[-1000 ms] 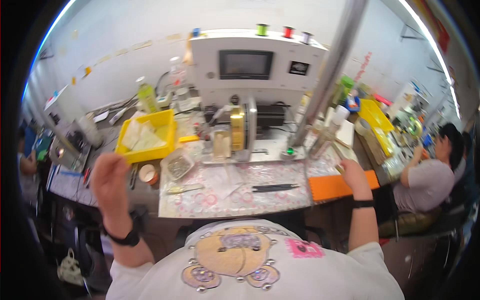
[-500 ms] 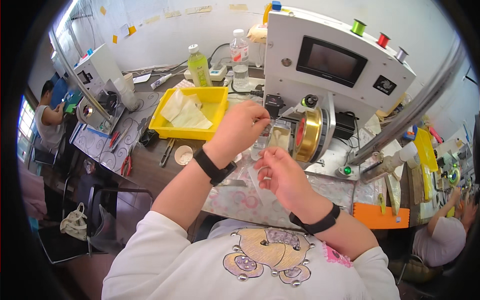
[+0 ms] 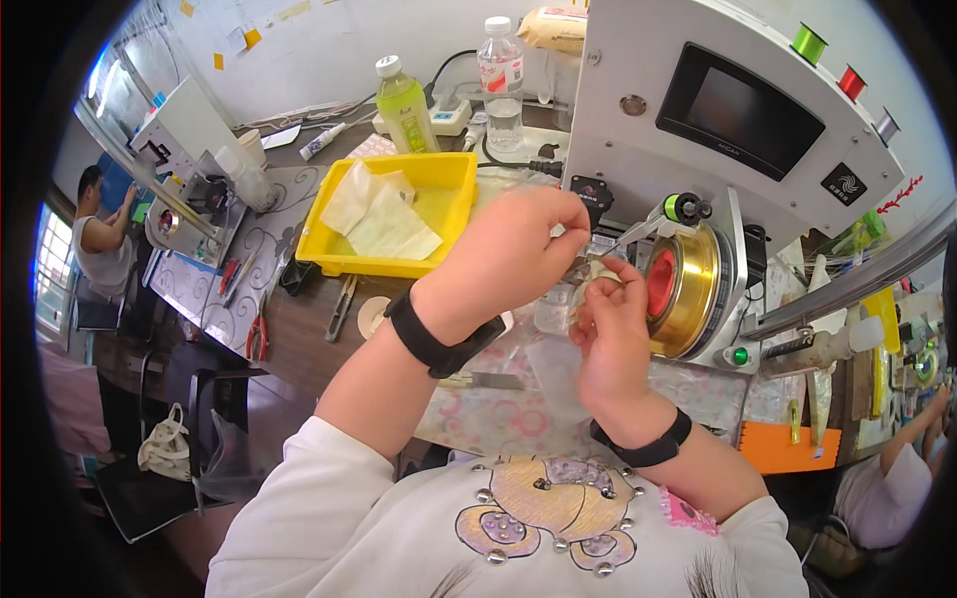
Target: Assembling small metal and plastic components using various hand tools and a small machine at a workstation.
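My left hand [image 3: 513, 244] is raised in front of the white machine [image 3: 638, 70], its fingers curled into a pinch. Close to its fingertips is my right hand [image 3: 613, 334], with thumb and forefinger drawn together. Something small and thin seems to lie between the fingertips, too small to name. To the right of my hands sits a gold spool [image 3: 703, 289] with a red core, mounted on the machine. An arm with a green-and-black roller [image 3: 688, 207] reaches over it. Below my fingers a clear plastic container [image 3: 551, 317] is partly covered by the hands.
Left of my hands stands a yellow tray [image 3: 384, 266] holding pale cloths [image 3: 384, 221]. Nearer lie a small cup [image 3: 373, 316], tweezers [image 3: 342, 309] and red-handled pliers [image 3: 257, 339]. Two bottles [image 3: 407, 115] stand behind the tray. At right are a metal pole [image 3: 847, 289] and an orange board [image 3: 783, 448].
The view has shifted, bringing the machine and hands closer. My right hand has risen to my left fingertips, and its loosely bent fingers have drawn together.
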`<state>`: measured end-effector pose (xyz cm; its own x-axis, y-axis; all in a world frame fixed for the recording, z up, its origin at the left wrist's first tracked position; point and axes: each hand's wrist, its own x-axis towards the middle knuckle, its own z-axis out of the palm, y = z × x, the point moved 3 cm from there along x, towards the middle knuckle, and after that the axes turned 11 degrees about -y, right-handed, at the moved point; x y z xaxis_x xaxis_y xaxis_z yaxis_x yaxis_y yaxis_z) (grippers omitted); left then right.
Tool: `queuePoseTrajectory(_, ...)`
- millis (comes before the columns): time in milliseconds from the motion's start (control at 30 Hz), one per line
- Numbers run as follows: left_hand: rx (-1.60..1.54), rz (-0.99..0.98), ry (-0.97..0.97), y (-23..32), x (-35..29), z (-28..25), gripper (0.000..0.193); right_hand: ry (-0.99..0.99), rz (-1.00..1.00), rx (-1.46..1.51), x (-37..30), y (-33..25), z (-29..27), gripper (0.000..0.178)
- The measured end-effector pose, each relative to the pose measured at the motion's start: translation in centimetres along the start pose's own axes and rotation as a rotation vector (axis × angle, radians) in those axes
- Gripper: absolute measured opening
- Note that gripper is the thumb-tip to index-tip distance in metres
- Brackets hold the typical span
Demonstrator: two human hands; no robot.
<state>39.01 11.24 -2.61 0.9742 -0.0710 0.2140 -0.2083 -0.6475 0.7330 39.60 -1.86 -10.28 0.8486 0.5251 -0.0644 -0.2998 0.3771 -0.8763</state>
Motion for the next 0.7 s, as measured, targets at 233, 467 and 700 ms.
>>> queuePoseTrajectory(233, -1.06, 0.178, 0.052, -0.5, -1.1, -2.0, 0.009, -0.017, -0.089, -0.02, 0.6, -0.1, -0.1, 0.032)
queuePoseTrajectory(467, -0.567, 0.024, 0.446, -7.5, -0.6, -13.2, 0.011, -0.013, -0.022, -0.075, 0.2, -0.3, -0.1, 0.033)
queuePoseTrajectory(700, 0.512, -0.654, 0.016, -17.3, -2.5, -19.0, 0.022, -0.045, -0.038, -0.11, -0.6, -0.5, 0.1, 0.034)
